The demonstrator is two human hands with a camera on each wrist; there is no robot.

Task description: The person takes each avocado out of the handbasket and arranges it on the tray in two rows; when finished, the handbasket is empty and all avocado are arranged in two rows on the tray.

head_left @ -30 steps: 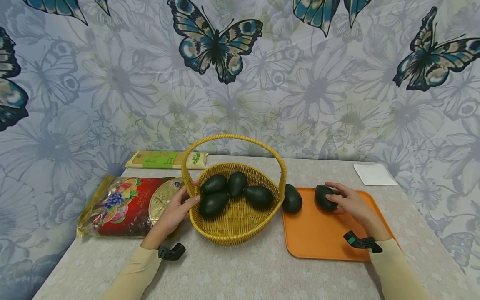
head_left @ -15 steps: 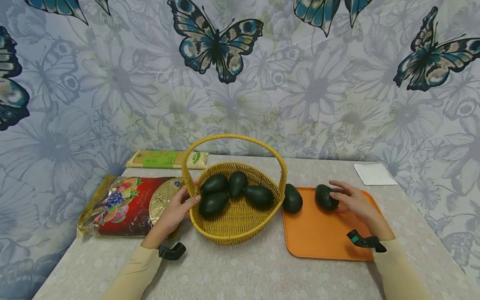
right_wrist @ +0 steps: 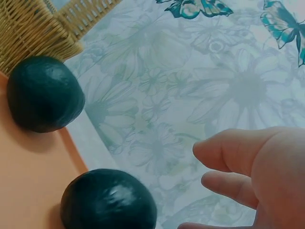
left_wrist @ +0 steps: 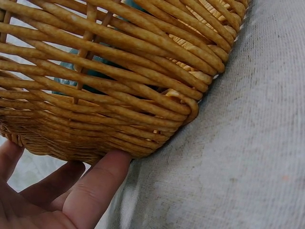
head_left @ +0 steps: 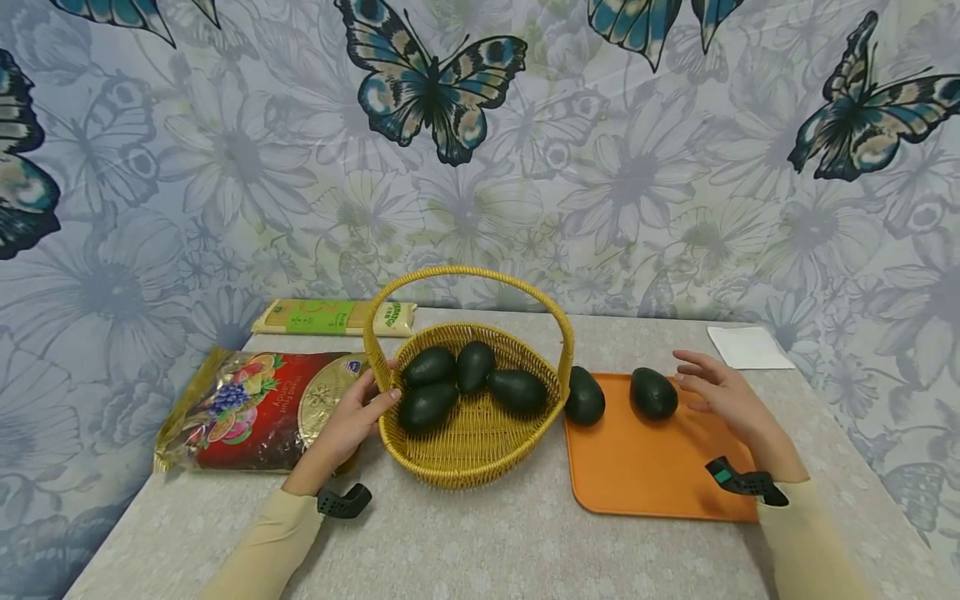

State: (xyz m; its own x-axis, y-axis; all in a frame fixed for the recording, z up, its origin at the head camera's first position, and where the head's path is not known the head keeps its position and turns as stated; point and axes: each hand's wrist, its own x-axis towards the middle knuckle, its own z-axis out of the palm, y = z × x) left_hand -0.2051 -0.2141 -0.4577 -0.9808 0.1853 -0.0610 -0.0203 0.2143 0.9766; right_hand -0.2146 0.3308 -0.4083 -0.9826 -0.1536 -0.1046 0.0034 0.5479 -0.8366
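Head view: a yellow wicker basket (head_left: 450, 462) stands near the middle of the tabletop (head_left: 510, 550), its handle upright. Four avocados (head_left: 517, 392) lie inside, two at the left end, one at the far side, one toward the right end. The left hand (head_left: 360, 410) grips the left end of the basket, thumb to the near side of the handle base; the left wrist view shows its fingertips touching the outer weave.

An orange tray (head_left: 652, 475) lies toward the right edge of the tabletop. One avocado (head_left: 585, 397) sits at the tray's far left corner, just beside the basket; contact between them cannot be told. A second avocado (head_left: 654, 393) rests near the tray's far edge. The right hand (head_left: 731, 400) is just beside it, fingers extended and holding nothing; the right wrist view shows a gap.

A red candy bag (head_left: 262, 412) lies along the left edge of the tabletop, a noodle packet (head_left: 322, 317) at the far left corner, a white sheet (head_left: 750, 347) at the far right corner.
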